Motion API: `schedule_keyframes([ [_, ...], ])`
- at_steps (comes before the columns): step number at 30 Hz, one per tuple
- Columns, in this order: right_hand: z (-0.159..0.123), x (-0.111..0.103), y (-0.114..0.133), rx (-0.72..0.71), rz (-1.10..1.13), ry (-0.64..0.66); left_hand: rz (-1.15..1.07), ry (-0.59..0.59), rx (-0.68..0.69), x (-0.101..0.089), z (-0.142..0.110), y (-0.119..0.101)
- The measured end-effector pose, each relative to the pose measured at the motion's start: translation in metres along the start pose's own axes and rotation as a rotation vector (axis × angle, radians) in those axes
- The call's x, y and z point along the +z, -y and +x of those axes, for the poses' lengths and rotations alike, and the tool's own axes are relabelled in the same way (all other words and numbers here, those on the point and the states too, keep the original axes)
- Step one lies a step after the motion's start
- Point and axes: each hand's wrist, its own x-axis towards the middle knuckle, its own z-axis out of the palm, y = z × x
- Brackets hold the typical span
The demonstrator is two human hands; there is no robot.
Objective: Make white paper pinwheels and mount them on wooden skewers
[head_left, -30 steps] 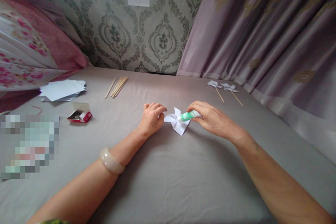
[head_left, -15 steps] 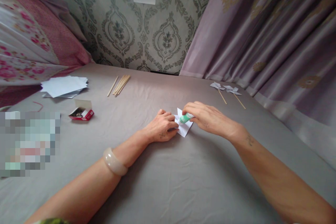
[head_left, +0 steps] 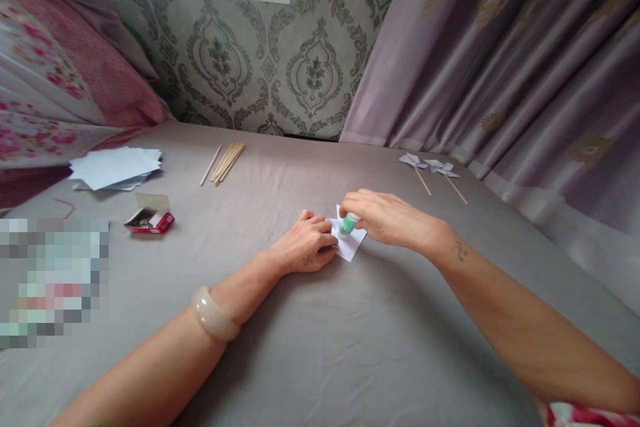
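Observation:
My right hand (head_left: 381, 213) is closed round a green and white glue stick (head_left: 347, 224), held tilted with its lower end on a small piece of white paper (head_left: 351, 247). The paper lies on the grey cloth, and one pointed flap stands out at its far side. At the paper's left edge, the curled fingers of my left hand (head_left: 309, 243) grip it. Part of the sheet is hidden under my fingers and the glue stick.
Two paper pinwheels (head_left: 439, 167) on sticks lie at the back right. Several wooden sticks (head_left: 229, 163) lie at the back, left of centre. Further left are a stack of white paper (head_left: 115, 167) and a small open red box (head_left: 149, 221) of small metallic pieces. A curtain (head_left: 430, 67) hangs at right.
The glue stick has shifted slightly left and stands more upright in my right hand. My left hand still grips the paper. The whole view has shifted a little.

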Motion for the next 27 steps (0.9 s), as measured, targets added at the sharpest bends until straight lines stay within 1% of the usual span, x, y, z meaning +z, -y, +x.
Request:
schedule_keyframes([
  [13, 0.01, -0.015, 0.005, 0.111, -0.058, 0.112, -0.015, -0.013, 0.009, 0.005, -0.001, 0.004],
  [18, 0.009, -0.014, 0.008, 0.109, -0.094, 0.105, -0.026, -0.009, 0.002, 0.005, -0.001, 0.004],
  [20, 0.004, -0.011, 0.007, 0.089, -0.088, 0.077, -0.029, -0.009, -0.005, 0.005, 0.0, 0.004],
  [22, -0.004, -0.008, 0.005, 0.078, -0.058, 0.021, -0.032, -0.008, -0.008, 0.005, 0.0, 0.003],
  [25, -0.021, 0.0, -0.002, 0.133, 0.065, -0.122, -0.041, -0.009, -0.006, 0.004, 0.0, 0.003],
  [27, -0.032, 0.008, -0.01, 0.195, 0.218, -0.235, -0.045, -0.003, -0.008, 0.003, 0.0, 0.002],
])
